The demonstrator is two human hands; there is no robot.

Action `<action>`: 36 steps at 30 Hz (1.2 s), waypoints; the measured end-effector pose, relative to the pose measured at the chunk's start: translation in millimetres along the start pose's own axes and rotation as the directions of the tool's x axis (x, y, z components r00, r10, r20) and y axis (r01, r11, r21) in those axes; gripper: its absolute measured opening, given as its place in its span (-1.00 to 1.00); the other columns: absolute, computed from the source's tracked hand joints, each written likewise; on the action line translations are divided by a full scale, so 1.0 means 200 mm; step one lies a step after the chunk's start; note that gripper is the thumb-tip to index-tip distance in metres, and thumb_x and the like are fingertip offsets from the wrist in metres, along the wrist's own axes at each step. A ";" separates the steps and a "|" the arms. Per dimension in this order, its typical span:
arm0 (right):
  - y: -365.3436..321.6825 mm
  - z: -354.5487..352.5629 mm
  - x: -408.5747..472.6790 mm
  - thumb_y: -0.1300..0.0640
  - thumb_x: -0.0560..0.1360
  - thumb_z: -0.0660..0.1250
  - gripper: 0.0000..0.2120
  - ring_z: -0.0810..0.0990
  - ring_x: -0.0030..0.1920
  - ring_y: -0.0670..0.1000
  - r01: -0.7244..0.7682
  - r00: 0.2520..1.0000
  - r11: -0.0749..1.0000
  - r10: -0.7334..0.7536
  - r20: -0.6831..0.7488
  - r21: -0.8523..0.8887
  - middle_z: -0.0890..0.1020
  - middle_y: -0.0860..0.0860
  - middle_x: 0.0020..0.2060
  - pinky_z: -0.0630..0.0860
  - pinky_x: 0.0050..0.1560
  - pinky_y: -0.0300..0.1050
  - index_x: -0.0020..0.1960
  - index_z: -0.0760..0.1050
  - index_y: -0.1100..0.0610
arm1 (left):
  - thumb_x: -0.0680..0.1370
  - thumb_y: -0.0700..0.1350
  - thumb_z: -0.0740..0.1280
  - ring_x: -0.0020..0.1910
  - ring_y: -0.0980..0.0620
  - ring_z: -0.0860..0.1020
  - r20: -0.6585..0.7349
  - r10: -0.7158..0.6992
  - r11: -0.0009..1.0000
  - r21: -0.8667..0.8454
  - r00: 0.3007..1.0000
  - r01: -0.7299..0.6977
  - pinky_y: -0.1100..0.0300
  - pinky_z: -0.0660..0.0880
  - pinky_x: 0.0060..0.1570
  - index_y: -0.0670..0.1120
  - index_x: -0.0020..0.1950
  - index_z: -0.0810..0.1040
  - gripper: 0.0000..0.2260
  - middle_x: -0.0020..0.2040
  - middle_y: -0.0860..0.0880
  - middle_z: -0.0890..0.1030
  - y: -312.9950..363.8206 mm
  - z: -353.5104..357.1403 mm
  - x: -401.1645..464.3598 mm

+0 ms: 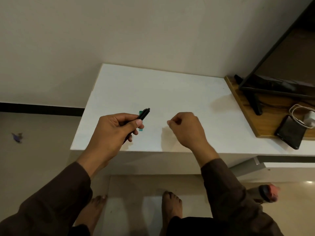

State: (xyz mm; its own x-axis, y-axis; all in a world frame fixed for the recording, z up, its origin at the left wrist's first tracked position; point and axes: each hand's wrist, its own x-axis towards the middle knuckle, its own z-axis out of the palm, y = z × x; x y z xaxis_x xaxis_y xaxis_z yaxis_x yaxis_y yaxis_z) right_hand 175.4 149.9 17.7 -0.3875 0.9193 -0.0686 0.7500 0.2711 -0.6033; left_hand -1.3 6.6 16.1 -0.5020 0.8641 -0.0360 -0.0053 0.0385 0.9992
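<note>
The black pens (144,114) sit in my left hand (114,132), pinched between thumb and curled fingers, their tips poking up and away past my fingertips. Just under those fingers a teal strip (141,129) lies on the white table (170,92). My right hand (185,128) hovers beside them, wrist bent, fingers curled in with nothing showing in them. Well off to the right of my fingers a wooden board (247,109) carries a phone (289,132), a white charger (309,119) and a dark screen (281,65). Beyond my fingertips is a plain wall (119,31).

Black pen (143,114); teal tape (141,129); white table (179,92)
</note>
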 end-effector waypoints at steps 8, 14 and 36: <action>0.01 0.09 0.04 -0.02 0.60 0.38 -0.82 0.60 -0.15 0.02 -0.042 0.999 0.989 0.040 -0.015 -0.144 0.62 -0.07 -0.19 0.45 -0.16 -0.10 -0.05 0.59 0.08 | 0.56 -0.11 0.48 -0.23 0.14 0.68 -0.022 -0.049 0.998 0.028 0.999 0.049 0.21 0.59 -0.27 -0.01 -0.06 0.80 -0.91 -0.11 0.04 0.81 -0.04 -0.02 0.03; -0.02 -0.02 0.00 0.03 0.66 0.31 -0.80 0.61 -0.24 -0.04 0.002 0.990 1.000 -0.002 -0.144 0.001 0.63 -0.06 -0.26 0.50 -0.18 -0.14 -0.07 0.60 0.10 | 0.54 -0.12 0.50 -0.25 0.06 0.69 -0.001 -0.081 0.996 -0.036 0.997 0.081 0.21 0.58 -0.31 0.00 -0.08 0.80 -0.93 -0.11 -0.06 0.80 -0.06 -0.01 0.05; -0.13 0.17 -0.05 0.17 0.55 0.40 -0.89 0.55 -0.21 0.02 -0.082 0.997 0.997 0.082 -0.001 0.002 0.64 0.06 -0.11 0.39 -0.38 -0.19 0.05 0.58 0.19 | 0.55 -0.08 0.52 -0.13 0.23 0.65 -0.139 0.032 0.884 0.466 0.990 0.037 0.45 0.47 -0.15 -0.04 0.09 0.73 -0.86 -0.12 0.17 0.68 -0.10 -0.02 0.12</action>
State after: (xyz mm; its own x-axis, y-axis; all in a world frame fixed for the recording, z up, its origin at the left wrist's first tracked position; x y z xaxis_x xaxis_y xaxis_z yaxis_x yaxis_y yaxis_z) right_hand 141.6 123.8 7.4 -0.3239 0.9388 -0.1175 0.7782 0.1938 -0.5974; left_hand -17.0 25.0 -4.9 -0.6174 0.7867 -0.0020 0.3792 0.2998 0.8754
